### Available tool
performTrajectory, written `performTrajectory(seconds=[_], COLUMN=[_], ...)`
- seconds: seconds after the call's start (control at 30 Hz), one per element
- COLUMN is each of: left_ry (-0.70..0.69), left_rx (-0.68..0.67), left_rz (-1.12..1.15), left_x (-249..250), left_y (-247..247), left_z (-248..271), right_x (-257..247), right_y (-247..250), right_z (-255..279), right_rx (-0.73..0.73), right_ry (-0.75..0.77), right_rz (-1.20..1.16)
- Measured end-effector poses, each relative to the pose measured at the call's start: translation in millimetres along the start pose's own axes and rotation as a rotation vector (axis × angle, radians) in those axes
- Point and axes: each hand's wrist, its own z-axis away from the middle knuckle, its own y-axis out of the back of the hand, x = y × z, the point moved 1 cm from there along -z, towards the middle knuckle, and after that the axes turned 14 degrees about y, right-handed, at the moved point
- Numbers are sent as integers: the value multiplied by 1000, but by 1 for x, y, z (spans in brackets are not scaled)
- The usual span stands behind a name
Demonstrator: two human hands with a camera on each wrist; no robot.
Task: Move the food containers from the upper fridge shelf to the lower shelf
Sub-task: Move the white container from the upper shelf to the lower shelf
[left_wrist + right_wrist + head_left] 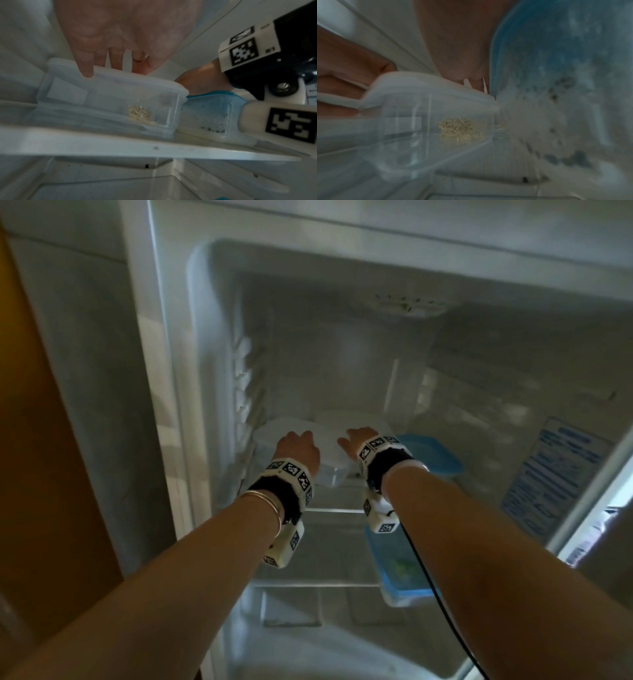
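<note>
The clear container (109,102), standing on the upper shelf (120,147) just beside a blue-lidded container (212,108), is clasped at opposite ends by the left hand (297,451) and right hand (356,441), probably so it can be lifted level toward the lower shelf (318,578).

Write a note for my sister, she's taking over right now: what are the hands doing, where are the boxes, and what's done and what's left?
Left hand: fingers laid over the lid of the clear container on the upper shelf; whether they grip it is unclear.
Right hand: on the same container's right side, by the blue-lidded container; grip hidden.
Clear container: not lifted clear yet, with a little noodle-like food inside.
Done: another blue-lidded box already sits on the lower shelf.
Left: bring the clear container down, then the blue-lidded one beside it.
</note>
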Motion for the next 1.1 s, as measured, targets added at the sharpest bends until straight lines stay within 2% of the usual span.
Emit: performTrajectory(seconds=[0.27, 0.47, 0.7, 0.87, 0.97, 1.1], left_ry=[95, 114, 128, 159, 176, 244], left_rx=[-35, -65, -92, -98, -113, -105], left_rz=[96, 53, 44, 55, 78, 94], left_x=[1, 1, -2, -3, -5, -9], left_y=[6, 10, 11, 13, 14, 21], left_z=[-5, 1, 9, 13, 15, 23], right_x=[6, 11, 17, 8, 6, 9], right_y=[3, 3, 4, 2, -1, -2], right_z=[2, 10, 23, 29, 32, 37], right_rx=[23, 49, 15, 44, 75, 107], right_ry=[4, 73, 92, 191, 205, 211], right_rz=[-20, -102, -76, 46, 116, 97])
